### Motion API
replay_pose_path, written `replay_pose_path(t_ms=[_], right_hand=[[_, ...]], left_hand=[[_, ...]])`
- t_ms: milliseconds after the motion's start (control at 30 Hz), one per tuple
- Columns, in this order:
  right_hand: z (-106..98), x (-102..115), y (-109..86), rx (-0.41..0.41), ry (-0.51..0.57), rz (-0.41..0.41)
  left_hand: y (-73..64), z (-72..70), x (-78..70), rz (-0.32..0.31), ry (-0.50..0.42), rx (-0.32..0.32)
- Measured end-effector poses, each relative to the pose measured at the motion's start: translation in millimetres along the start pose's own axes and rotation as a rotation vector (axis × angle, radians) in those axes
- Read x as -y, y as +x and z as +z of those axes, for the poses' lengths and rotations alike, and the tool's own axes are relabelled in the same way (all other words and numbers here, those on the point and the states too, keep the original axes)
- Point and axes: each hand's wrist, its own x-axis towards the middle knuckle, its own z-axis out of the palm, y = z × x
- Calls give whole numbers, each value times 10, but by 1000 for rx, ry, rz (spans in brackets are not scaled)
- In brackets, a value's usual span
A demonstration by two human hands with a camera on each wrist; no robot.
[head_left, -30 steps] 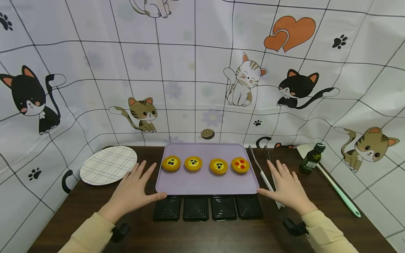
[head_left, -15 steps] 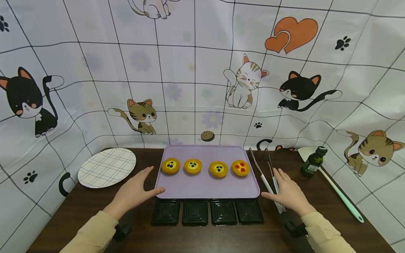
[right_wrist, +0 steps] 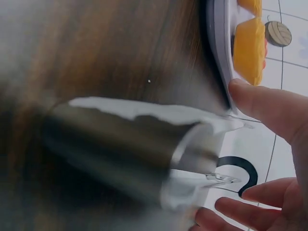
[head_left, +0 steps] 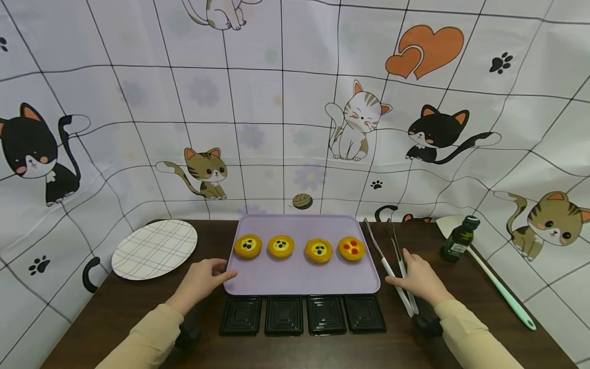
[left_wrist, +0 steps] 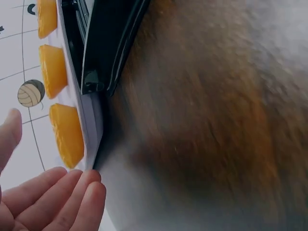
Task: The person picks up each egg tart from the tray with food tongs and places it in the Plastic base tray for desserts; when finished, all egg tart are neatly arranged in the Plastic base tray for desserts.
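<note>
A pale purple tray (head_left: 301, 279) holds several egg tarts in a row. Dark blue dots top most of them, such as the leftmost tart (head_left: 248, 246); the rightmost tart (head_left: 352, 248) has red dots. My left hand (head_left: 199, 282) is at the tray's left edge, fingers gently bent outside it and thumb over the rim. In the left wrist view its fingertips (left_wrist: 94, 185) appear to touch the tray's corner. My right hand (head_left: 421, 279) hovers by the tongs (head_left: 401, 294), right of the tray, fingers spread and nothing held.
Several black square moulds (head_left: 283, 315) line the tray's front edge. A checked plate (head_left: 154, 249) lies at the back left. On the right are a dark green bottle (head_left: 459, 239) and a spatula with a mint handle (head_left: 504, 294). Cat-print cloth (head_left: 276, 102) hangs behind the table.
My left hand has come in to the tray's left edge, its fingers bending more. The right hand has moved slightly lower and rightward over the tongs. The head view has tilted up a little.
</note>
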Motion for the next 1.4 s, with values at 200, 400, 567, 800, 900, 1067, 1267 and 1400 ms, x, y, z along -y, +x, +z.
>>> replay_pose_path(t_ms=[200, 400, 567, 800, 900, 1067, 1267, 1400], right_hand=[[30, -46, 83, 49, 39, 33], [2, -23, 139, 74, 76, 48], [-8, -20, 213, 89, 70, 62], [-63, 14, 295, 143, 48, 85], [-98, 52, 313, 158, 42, 79], [-103, 86, 352, 168, 39, 82], [-89, 113, 384, 182, 21, 124], [-67, 138, 384, 207, 44, 173]], left_hand=[[50, 51, 36, -57, -73, 2], [110, 109, 83, -138, -176, 9], [148, 169, 121, -185, -217, -21], [194, 169, 155, -224, -275, -18], [198, 147, 162, -232, -281, -10], [210, 132, 160, -250, -280, -2], [238, 156, 150, -250, -262, 0], [236, 171, 141, -244, -262, 6]])
